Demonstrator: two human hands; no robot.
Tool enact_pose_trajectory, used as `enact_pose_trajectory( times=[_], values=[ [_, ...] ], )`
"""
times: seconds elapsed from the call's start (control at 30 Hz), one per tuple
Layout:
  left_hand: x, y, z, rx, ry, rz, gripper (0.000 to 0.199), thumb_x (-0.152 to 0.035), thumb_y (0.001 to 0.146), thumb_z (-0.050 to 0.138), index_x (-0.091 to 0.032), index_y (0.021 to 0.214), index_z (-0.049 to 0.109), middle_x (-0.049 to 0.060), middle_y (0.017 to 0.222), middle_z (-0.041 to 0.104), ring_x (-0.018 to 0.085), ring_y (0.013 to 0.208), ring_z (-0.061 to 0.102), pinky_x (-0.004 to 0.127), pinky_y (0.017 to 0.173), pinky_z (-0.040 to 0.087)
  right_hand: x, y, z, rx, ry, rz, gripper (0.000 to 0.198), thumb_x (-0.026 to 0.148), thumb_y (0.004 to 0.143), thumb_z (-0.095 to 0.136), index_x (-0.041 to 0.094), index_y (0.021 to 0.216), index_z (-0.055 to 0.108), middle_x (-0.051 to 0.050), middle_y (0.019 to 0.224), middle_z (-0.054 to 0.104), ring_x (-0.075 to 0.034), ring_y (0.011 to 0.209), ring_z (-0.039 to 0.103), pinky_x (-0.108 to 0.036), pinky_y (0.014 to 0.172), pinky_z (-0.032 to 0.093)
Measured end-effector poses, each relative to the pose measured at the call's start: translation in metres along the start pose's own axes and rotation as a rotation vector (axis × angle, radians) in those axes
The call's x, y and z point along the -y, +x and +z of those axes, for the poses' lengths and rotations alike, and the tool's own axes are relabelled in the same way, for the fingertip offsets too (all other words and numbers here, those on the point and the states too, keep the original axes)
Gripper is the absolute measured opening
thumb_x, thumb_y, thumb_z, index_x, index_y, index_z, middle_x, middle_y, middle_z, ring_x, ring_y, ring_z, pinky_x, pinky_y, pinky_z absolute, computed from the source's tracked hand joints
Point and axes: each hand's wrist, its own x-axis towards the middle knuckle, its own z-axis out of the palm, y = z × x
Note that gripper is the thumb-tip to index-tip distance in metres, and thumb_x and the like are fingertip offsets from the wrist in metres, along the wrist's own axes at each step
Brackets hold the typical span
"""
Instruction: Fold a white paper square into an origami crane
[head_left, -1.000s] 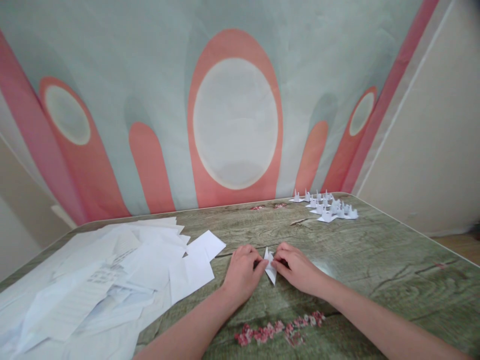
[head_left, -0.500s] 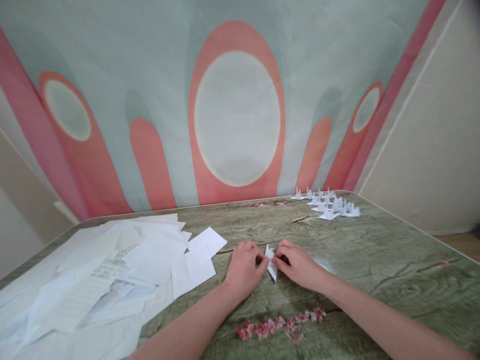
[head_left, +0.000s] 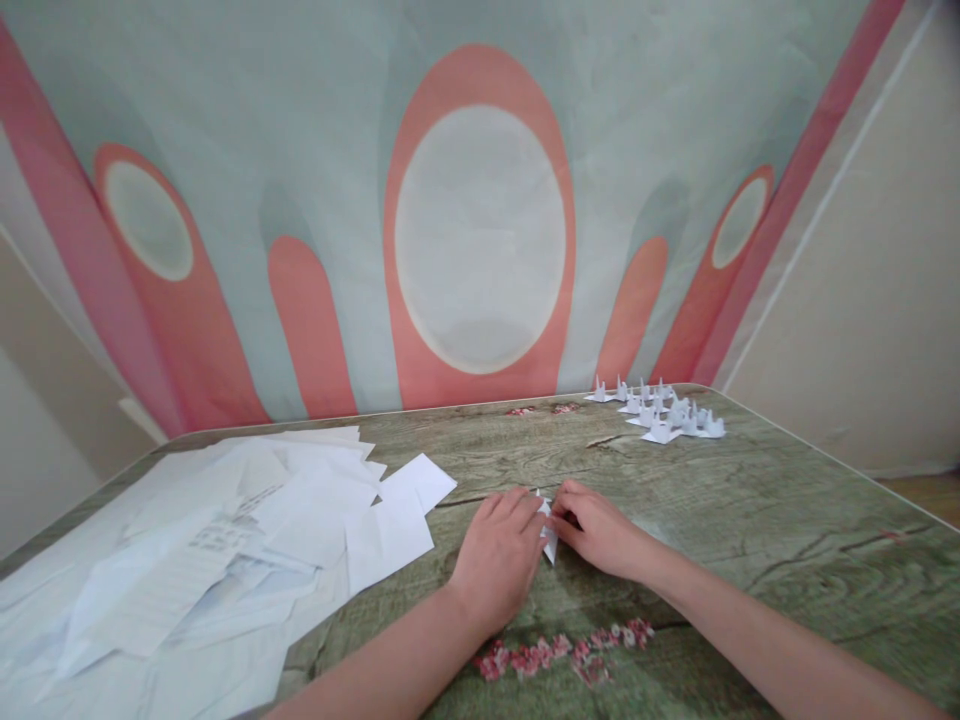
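A small white folded paper [head_left: 550, 547], narrow and pointed at both ends, is between my two hands just above or on the table. My right hand [head_left: 596, 530] is closed in a pinch on its right side. My left hand [head_left: 501, 550] shows its back, its fingers bent over the paper's left side; the thumb is hidden beneath. Much of the paper is covered by the fingers. Several white origami cranes [head_left: 664, 428] stand in a cluster at the far right of the table.
A wide, loose heap of white paper sheets [head_left: 195, 560] covers the table's left side. Two square sheets [head_left: 390, 535] lie at its right edge, close to my left hand. The wood-patterned tabletop [head_left: 750, 560] bears printed pink flowers [head_left: 536, 655]. A patterned backdrop [head_left: 480, 385] hangs behind.
My left hand has turned over from a thumb-and-finger pinch, so that its back faces up and its fingers cover more of the folded paper. My right hand keeps its pinch.
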Motion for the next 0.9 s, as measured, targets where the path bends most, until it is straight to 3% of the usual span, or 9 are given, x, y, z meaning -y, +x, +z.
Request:
enact_pose_trajectory(
  times=[0.3,0.9],
  values=[
    [-0.016,-0.007,0.006,0.084,0.192,0.004,0.038,-0.033,0.091,0.038,-0.011,0.117,0.054,0.01,0.127,0.052,0.024,0.125,0.036,0.041,0.104,0.024,0.001,0.001,0.0,0.019,-0.013,-0.006,0.018,0.024,0.084,0.05,0.017,0.07,0.058,-0.003,0.078,0.055,-0.014,0.071,0.055,-0.025,0.065,0.04],
    [-0.02,-0.008,0.011,0.106,0.142,-0.033,0.038,-0.033,0.089,0.043,-0.009,0.117,0.054,0.014,0.122,0.055,0.025,0.117,0.044,0.041,0.102,0.027,0.003,-0.002,0.003,-0.03,-0.054,0.007,0.015,0.024,0.082,0.051,0.018,0.069,0.054,-0.003,0.078,0.052,-0.015,0.072,0.052,-0.027,0.066,0.04]
  ],
)
